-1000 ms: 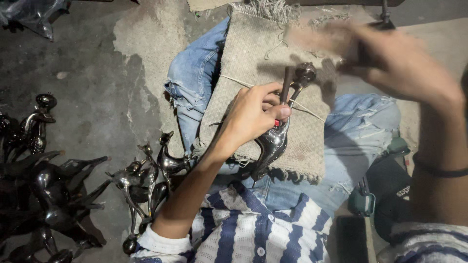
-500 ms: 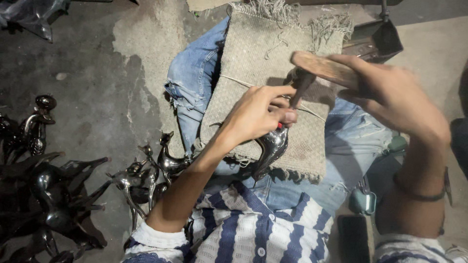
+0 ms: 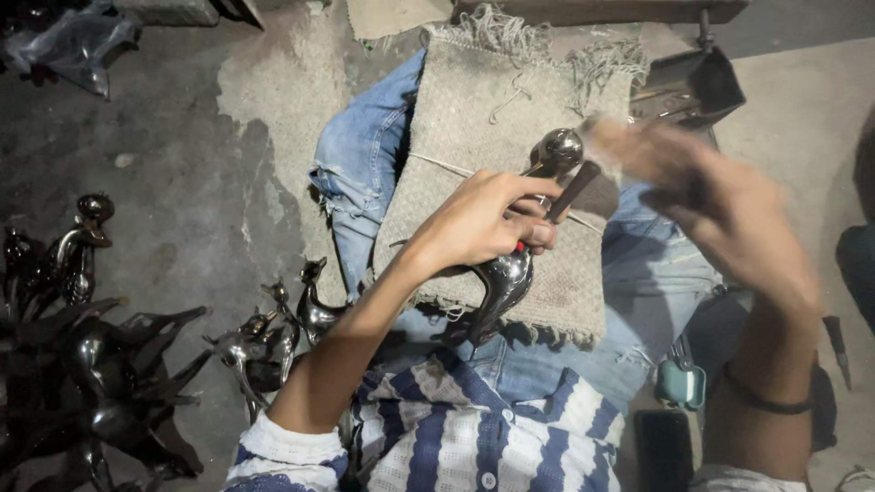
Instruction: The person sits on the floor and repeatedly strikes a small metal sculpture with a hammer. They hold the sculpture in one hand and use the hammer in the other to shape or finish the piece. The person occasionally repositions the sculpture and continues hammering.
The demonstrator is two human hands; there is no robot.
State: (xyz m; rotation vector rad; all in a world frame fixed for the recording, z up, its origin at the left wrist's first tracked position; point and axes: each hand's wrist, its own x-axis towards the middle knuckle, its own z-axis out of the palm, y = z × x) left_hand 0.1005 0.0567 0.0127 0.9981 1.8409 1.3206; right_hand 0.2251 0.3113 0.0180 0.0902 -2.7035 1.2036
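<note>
Left hand: my left hand (image 3: 483, 223) clamps the shiny metal figurine (image 3: 510, 273) against the woven mat (image 3: 474, 118) on my lap, fingers closed around its neck and a thin dark tool (image 3: 572, 189).
Right hand: my right hand (image 3: 720, 214) is raised and blurred; it seems wrapped on a pale wooden handle (image 3: 606, 137), but I cannot tell the grip for sure.
Figurine: lying across my thigh, round head (image 3: 558, 148) up, curved body toward my striped shirt (image 3: 474, 437).
Risk: my left fingers sit just beside the head, so a strike landing off line could catch my knuckles or glance off the smooth metal.
Slip: the polished body could twist under my hold.
Edges: the mat's frayed hem ends near the figurine's lower body.
Room: a dark metal box (image 3: 693, 87) stands close on the right; more figurines (image 3: 283, 319) crowd the floor on the left.
</note>
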